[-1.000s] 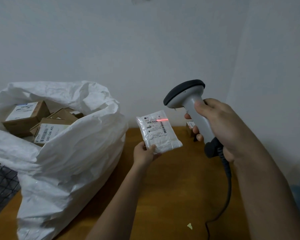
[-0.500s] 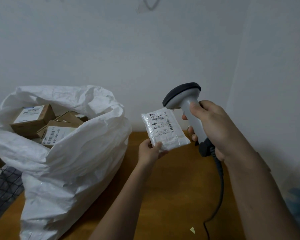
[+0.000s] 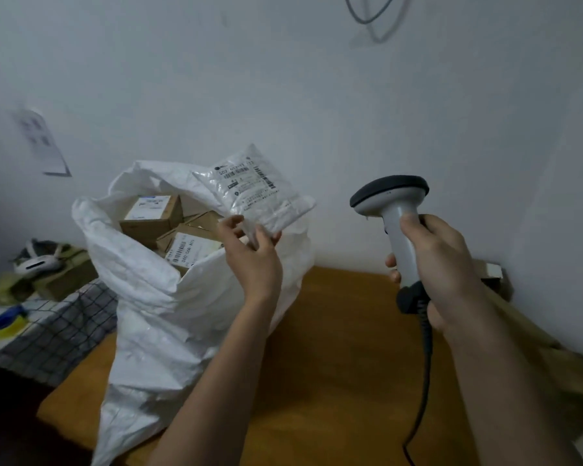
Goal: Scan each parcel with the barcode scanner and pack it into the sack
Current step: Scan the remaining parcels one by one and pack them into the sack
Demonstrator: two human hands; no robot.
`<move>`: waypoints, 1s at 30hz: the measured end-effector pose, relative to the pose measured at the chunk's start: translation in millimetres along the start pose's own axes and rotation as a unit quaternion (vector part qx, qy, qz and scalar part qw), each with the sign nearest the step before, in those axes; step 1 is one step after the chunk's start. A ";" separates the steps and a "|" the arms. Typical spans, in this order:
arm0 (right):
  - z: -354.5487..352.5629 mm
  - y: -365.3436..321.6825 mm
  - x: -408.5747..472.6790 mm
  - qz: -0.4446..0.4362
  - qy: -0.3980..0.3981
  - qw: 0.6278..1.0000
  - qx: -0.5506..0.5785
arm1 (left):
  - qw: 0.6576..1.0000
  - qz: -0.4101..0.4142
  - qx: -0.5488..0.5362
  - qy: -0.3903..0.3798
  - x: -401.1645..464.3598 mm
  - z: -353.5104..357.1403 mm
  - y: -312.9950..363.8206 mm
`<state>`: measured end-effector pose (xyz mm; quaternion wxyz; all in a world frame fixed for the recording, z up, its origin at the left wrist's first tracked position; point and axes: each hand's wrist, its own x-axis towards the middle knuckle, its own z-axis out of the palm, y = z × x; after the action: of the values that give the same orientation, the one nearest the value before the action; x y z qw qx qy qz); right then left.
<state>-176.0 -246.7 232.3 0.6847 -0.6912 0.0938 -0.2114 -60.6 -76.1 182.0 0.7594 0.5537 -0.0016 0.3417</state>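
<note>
My left hand point(image 3: 254, 255) pinches the lower corner of a flat white plastic parcel point(image 3: 254, 188) with a printed barcode label, held up over the right side of the open white sack point(image 3: 155, 297). Several brown cardboard parcels point(image 3: 154, 215) with labels lie inside the sack. My right hand point(image 3: 433, 264) grips the handle of a grey barcode scanner point(image 3: 392, 210) with a dark head, held upright to the right of the parcel. Its black cord point(image 3: 421, 381) hangs down to the table. No red beam shows.
The sack stands on a wooden table point(image 3: 334, 348) against a white wall. A checked cloth point(image 3: 48, 331) with a blue-yellow item point(image 3: 4, 322) and a white device point(image 3: 36, 260) lies at the left. Cardboard point(image 3: 495, 274) sits in the right corner by the wall.
My left hand has carried the white parcel up and left from in front of the scanner to above the sack's mouth. The scan beam is gone. The scanner stays in my right hand.
</note>
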 end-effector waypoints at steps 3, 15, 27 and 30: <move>10.2 5.5 1.1 0.006 -0.017 1.000 -0.004 | 0.999 -0.041 0.024 -0.015 28.0 -8.6 2.9; -3.7 32.6 18.2 0.046 0.014 0.999 -0.011 | 0.933 0.173 0.288 -0.129 -6.4 -5.3 -28.0; -129.0 83.5 45.1 0.072 0.233 0.963 -0.117 | 0.860 0.103 0.382 -0.323 -84.5 80.1 -120.2; -165.4 98.1 55.0 0.091 0.270 0.949 -0.135 | 0.810 0.069 0.393 -0.429 -122.9 112.8 -148.6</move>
<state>-180.7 -424.2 140.1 0.5504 -0.6829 0.3654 -0.3117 -35.0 -257.4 54.1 0.3740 0.8935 -0.2311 0.0918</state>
